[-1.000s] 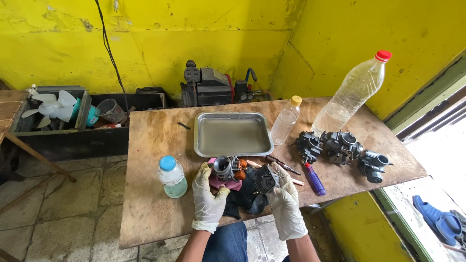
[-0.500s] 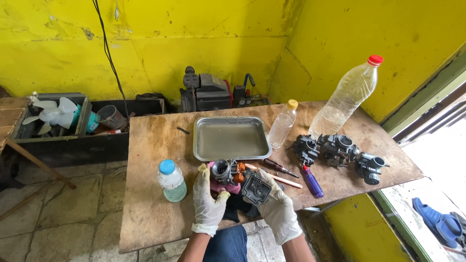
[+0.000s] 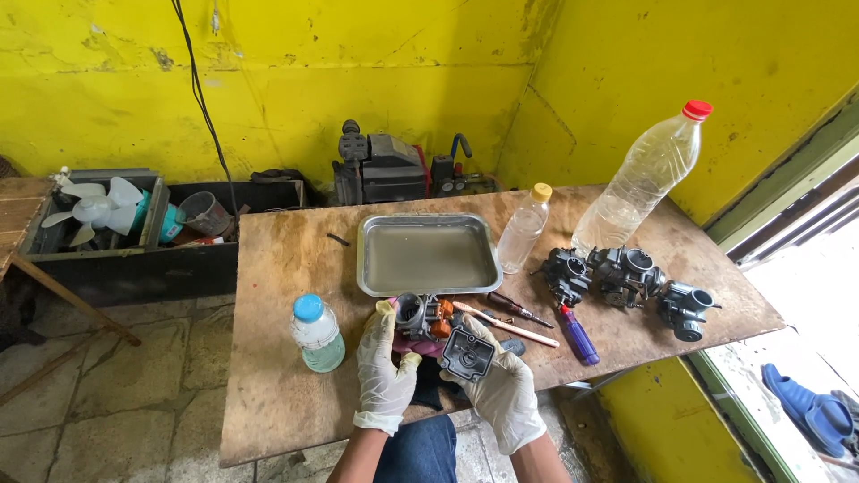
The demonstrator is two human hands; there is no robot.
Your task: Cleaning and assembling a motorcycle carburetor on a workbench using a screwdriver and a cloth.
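Holding the carburetor in our left hand, we grip its square cover just right with right-hand fingers.

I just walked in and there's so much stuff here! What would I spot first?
Probably the two white-gloved hands at the table's near edge: the left hand steadies a carburetor body with orange parts, and the right hand holds a dark square cover beside it. Behind them a metal tray of murky liquid sits mid-table. At the back right, a tall clear bottle with a red cap stands against the bright yellow wall.
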